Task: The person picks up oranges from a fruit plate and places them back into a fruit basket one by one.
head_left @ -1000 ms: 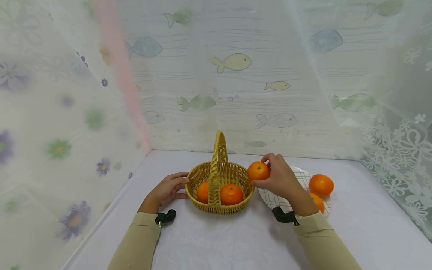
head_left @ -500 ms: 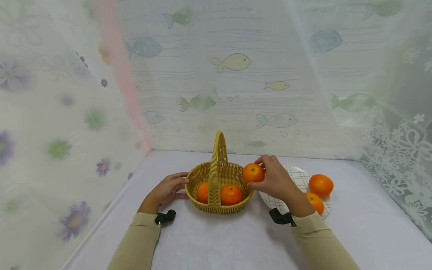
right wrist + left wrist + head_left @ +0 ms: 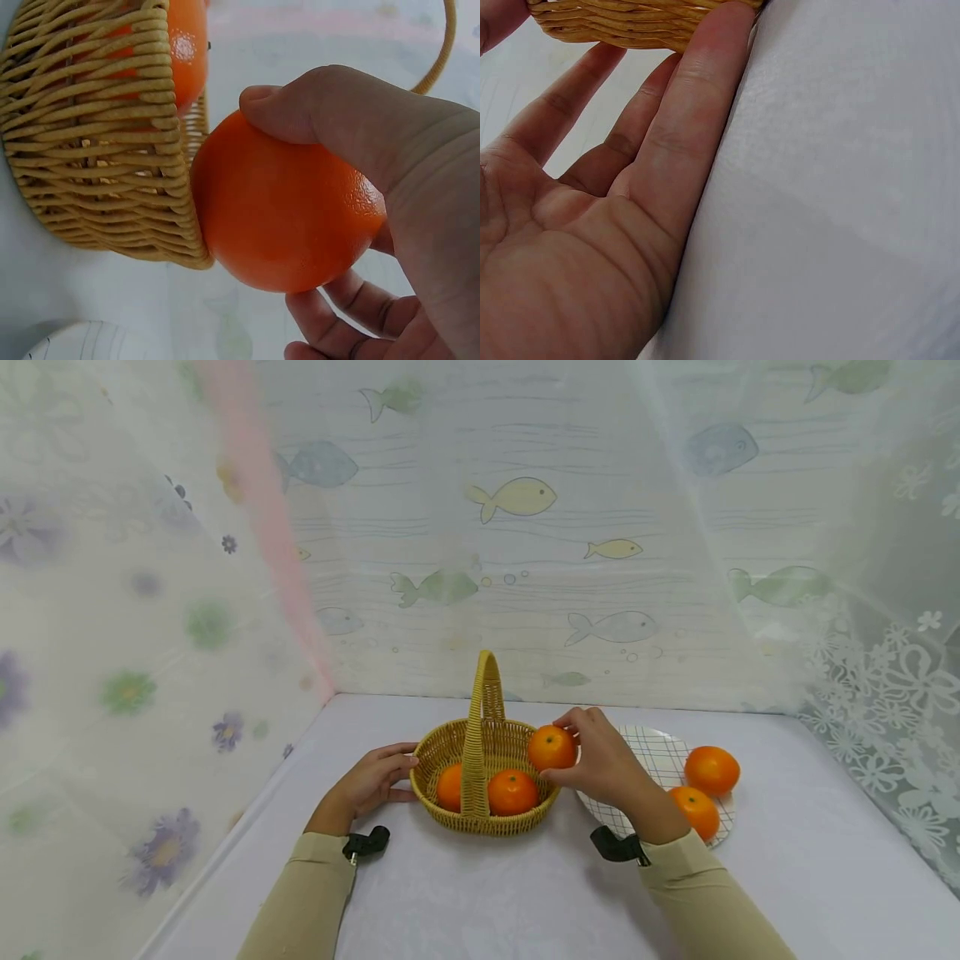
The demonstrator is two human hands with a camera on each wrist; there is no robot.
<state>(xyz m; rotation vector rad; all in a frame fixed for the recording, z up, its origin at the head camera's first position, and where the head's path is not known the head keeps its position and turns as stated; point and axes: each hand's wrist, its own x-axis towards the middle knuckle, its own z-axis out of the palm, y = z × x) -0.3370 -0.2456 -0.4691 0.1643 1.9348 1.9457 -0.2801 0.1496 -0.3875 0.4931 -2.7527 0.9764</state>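
My right hand (image 3: 603, 764) pinches an orange (image 3: 552, 748) between thumb and fingers, just over the right rim of a yellow wicker basket (image 3: 442, 739). In the right wrist view this orange (image 3: 277, 210) appears against the basket's rim (image 3: 176, 142), thumb on one side and fingertips on the other. At the basket's left end, my left hand (image 3: 371, 785) touches the outside with extended fingers. The left wrist view shows its fingers (image 3: 682, 127) reaching to the woven wall (image 3: 622, 26), one lying along the table. Inside the basket lie two more oranges, one (image 3: 513, 792) right of the handle, the other (image 3: 450, 788) partly behind it.
A white plate (image 3: 656, 752) with a dark grid pattern lies right of the basket, partly behind my right hand. On its right side sit two oranges, one farther back (image 3: 712, 771), one nearer (image 3: 695, 814). The basket's tall arched handle (image 3: 476, 743) rises over its middle.
My right hand has moved left with the orange, from beside the basket's right rim to over it. More of the nearer orange on the plate shows. My left hand and the basket stay put.
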